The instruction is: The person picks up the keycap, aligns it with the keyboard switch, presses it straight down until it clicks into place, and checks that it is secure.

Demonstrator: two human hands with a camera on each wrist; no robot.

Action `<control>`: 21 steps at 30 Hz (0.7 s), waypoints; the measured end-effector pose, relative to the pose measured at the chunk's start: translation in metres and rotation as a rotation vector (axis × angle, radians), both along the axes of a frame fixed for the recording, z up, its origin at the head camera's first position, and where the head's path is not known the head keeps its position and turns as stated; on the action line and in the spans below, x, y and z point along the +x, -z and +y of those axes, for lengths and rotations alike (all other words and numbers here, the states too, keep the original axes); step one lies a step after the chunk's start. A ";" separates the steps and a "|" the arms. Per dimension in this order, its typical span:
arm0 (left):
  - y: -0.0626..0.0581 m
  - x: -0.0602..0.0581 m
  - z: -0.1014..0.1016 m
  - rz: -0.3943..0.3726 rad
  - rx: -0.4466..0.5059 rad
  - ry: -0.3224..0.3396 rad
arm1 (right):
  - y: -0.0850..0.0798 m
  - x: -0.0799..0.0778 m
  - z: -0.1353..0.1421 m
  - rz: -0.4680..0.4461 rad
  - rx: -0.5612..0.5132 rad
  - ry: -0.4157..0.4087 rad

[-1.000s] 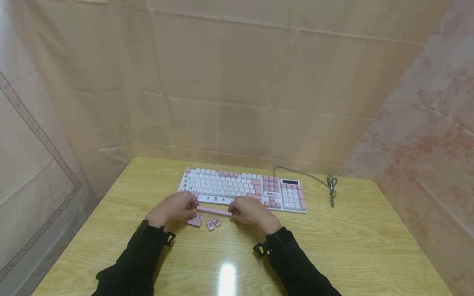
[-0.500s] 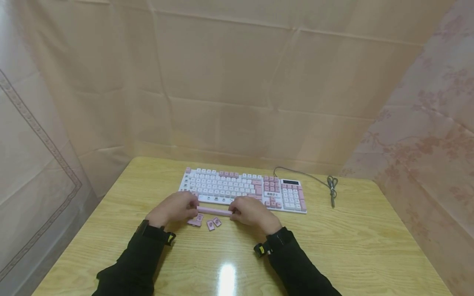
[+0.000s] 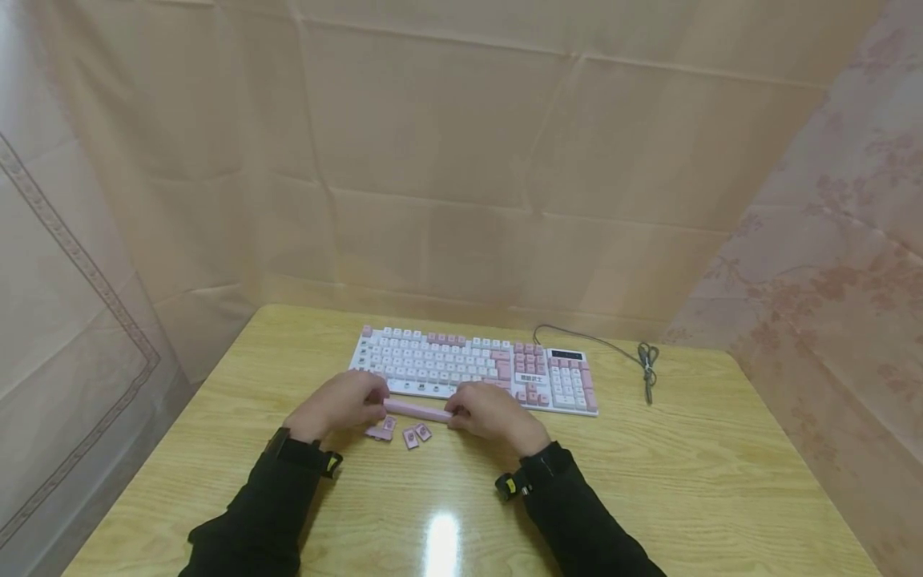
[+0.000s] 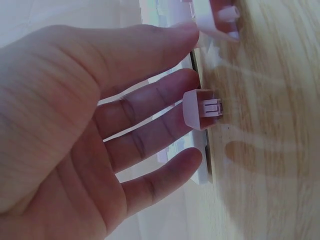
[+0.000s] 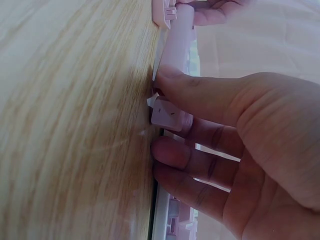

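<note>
In the head view, a long pink space bar keycap [image 3: 418, 411] lies level between both hands, just in front of the keyboard [image 3: 440, 361]. My left hand [image 3: 339, 407] holds its left end, the fingertips partly hidden there. At the other end, my right hand [image 3: 493, 413] pinches the bar; the right wrist view shows the thumb across the space bar [image 5: 175, 42] with fingers behind. Several loose pink keycaps [image 3: 410, 438] rest on the table by the left hand. One keycap [image 4: 197, 110] appears below the left thumb in the left wrist view, its stem showing.
Bare switch spots [image 3: 421, 388] show along the keyboard's front row. A grey cable [image 3: 587, 336] runs from its back to a tied bundle [image 3: 646, 373] on the right. Beige cloth [image 3: 461, 160] hangs behind the wooden table [image 3: 692, 473].
The space bar keycap has rolled slightly, so more of its broad face shows, and its left end sits a touch higher. Both hands keep nearly the same place.
</note>
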State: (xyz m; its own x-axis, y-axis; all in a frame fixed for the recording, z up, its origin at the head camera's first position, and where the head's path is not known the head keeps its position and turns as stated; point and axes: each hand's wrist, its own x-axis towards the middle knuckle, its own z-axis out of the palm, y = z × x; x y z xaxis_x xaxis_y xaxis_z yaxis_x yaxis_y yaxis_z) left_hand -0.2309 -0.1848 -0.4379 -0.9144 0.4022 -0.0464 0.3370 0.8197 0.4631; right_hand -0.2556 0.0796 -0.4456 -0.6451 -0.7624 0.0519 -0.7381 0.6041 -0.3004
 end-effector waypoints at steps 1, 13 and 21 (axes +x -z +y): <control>0.000 0.000 0.000 -0.001 0.001 0.000 | -0.001 0.000 0.000 -0.003 -0.001 0.000; 0.003 -0.002 0.000 0.010 0.029 0.026 | -0.003 0.001 0.001 -0.014 0.011 0.003; 0.002 -0.001 -0.001 0.001 0.041 0.033 | 0.000 0.001 0.001 -0.007 0.020 0.030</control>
